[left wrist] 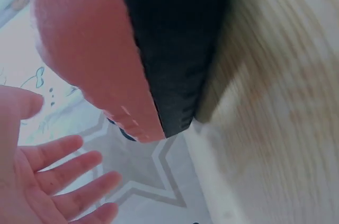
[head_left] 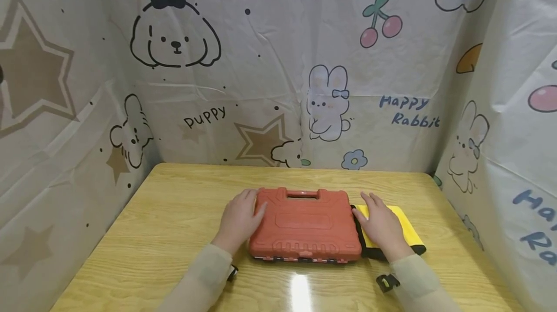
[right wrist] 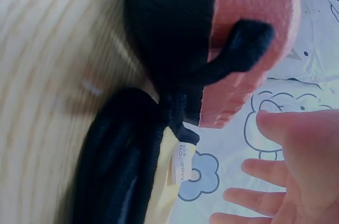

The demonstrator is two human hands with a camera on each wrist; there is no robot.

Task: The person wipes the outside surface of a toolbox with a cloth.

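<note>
Matt red plastic case, likely moulded; glossy wood-grain table; soft yellow cloth with black trim.

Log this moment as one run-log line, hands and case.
left hand: open, at red case left side | right hand: open, over yellow cloth | case: closed on table

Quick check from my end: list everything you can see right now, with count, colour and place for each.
Tool case: one, red-orange lid over a black base, closed, carry handle at the far edge, middle of the table.
Cloth: one, yellow with black trim and a black loop, flat on the table against the case's right side.
Table: one, light wood grain, under everything.
Backdrop: one, white sheet printed with puppy, rabbit, cherries and stars, behind and at both sides.
Left hand: one, fingers straight, against the case's left edge.
Right hand: one, fingers straight, resting on the cloth beside the case's right edge.
</note>
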